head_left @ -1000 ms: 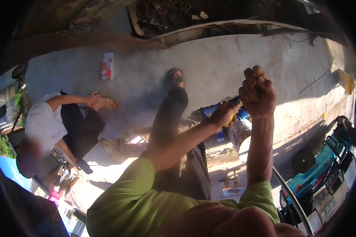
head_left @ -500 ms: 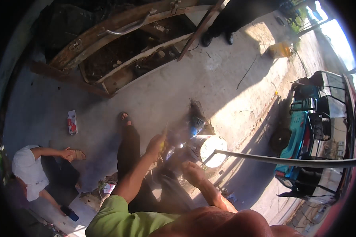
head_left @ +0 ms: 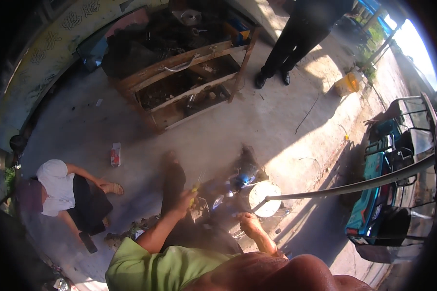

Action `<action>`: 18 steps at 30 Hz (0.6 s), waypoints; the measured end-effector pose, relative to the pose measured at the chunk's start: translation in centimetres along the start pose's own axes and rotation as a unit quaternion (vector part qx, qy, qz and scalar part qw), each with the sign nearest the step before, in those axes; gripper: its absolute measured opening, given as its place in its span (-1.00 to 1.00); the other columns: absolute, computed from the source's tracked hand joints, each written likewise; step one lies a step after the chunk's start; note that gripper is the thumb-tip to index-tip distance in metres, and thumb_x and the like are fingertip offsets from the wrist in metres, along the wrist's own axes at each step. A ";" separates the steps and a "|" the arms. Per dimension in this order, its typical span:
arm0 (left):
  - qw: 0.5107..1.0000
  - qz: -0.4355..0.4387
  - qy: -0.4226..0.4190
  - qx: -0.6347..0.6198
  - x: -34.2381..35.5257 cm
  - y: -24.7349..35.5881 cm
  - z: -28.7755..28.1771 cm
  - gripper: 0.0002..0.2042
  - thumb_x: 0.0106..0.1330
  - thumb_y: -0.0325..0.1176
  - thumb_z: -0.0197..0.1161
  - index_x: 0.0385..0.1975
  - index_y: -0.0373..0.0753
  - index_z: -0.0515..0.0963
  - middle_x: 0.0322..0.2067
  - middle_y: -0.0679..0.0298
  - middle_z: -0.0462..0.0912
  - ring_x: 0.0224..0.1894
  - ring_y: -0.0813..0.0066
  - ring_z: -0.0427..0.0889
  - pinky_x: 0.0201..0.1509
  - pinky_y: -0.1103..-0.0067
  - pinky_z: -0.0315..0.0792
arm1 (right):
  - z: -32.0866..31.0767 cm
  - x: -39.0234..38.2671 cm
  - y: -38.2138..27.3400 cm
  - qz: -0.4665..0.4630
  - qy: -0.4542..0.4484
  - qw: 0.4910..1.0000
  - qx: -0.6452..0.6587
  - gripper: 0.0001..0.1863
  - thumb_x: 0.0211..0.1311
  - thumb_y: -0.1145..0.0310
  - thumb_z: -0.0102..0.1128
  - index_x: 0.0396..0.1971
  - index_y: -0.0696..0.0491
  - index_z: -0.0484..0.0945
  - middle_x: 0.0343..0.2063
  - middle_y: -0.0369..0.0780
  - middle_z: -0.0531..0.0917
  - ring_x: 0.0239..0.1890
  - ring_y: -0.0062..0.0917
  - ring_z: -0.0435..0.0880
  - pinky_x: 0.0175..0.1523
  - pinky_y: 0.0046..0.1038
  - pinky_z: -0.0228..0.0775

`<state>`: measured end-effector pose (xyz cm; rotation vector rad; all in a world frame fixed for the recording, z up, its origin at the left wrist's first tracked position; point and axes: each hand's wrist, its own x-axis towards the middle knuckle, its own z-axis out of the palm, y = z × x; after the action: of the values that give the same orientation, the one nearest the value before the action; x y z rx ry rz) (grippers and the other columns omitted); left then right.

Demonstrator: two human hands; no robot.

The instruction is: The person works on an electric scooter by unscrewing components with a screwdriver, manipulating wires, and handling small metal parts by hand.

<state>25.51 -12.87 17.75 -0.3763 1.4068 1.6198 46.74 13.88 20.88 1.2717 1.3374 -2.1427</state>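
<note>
My left hand (head_left: 181,203) is closed around a tool with a yellow handle (head_left: 194,190). A thin shaft seems to rise from the handle, too blurred to name its kind. To its right my right hand (head_left: 250,223) is closed, fingers pinched together; what they hold, if anything, is too small to make out. Just beyond the right hand is a round white top (head_left: 265,199), like a bucket's. Between the hands and a bit farther off lie a shiny clear piece (head_left: 217,201) and a blue object (head_left: 243,180), both smeared by glare.
A grey curved bar (head_left: 344,189) crosses from the right to the white top. A wooden drawer cabinet (head_left: 179,72) stands ahead. A seated person (head_left: 58,189) holds a phone at left; another person (head_left: 291,46) stands beyond. A yellow bucket (head_left: 347,85) and teal vehicle (head_left: 374,184) are right.
The view has tilted up, showing more of the cabinet and the standing person. My hands have drawn apart: the left back and leftward, the right slightly rightward.
</note>
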 end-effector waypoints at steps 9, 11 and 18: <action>0.984 0.060 0.163 -0.038 -14.5 -1.9 -3.3 -0.76 0.45 -0.15 0.26 -0.07 -0.14 0.56 -0.51 0.37 0.58 -0.59 0.62 0.48 -0.64 0.65 0.20 | -5.3 -2.0 5.6 -0.004 -0.090 0.986 0.138 -0.88 0.37 0.36 0.32 -0.22 0.07 0.62 -0.52 -0.41 0.55 -0.66 -0.79 0.37 -0.59 -0.73 0.18; 0.984 0.062 0.167 -0.017 -15.2 -2.1 -1.9 -0.76 0.46 -0.16 0.26 -0.05 -0.16 0.56 -0.51 0.36 0.58 -0.59 0.61 0.48 -0.63 0.64 0.20 | -6.9 -2.2 8.4 -0.011 -0.060 0.985 0.161 -0.89 0.39 0.36 0.27 -0.33 0.04 0.59 -0.55 -0.41 0.53 -0.70 -0.81 0.34 -0.62 -0.75 0.14; 0.990 0.052 0.127 0.009 -16.1 -9.5 -0.3 -0.76 0.50 -0.14 0.19 -0.07 -0.16 0.51 -0.53 0.37 0.51 -0.63 0.67 0.42 -0.68 0.71 0.19 | -11.2 -5.5 10.2 -0.055 -0.026 0.985 -0.164 -0.79 0.34 0.24 0.31 -0.28 0.10 0.67 -0.62 -0.44 0.50 -0.67 -0.74 0.29 -0.55 -0.54 0.08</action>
<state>41.32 -20.96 23.64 -0.5208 1.6551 1.6859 62.20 17.01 17.71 1.0262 1.6888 -1.9048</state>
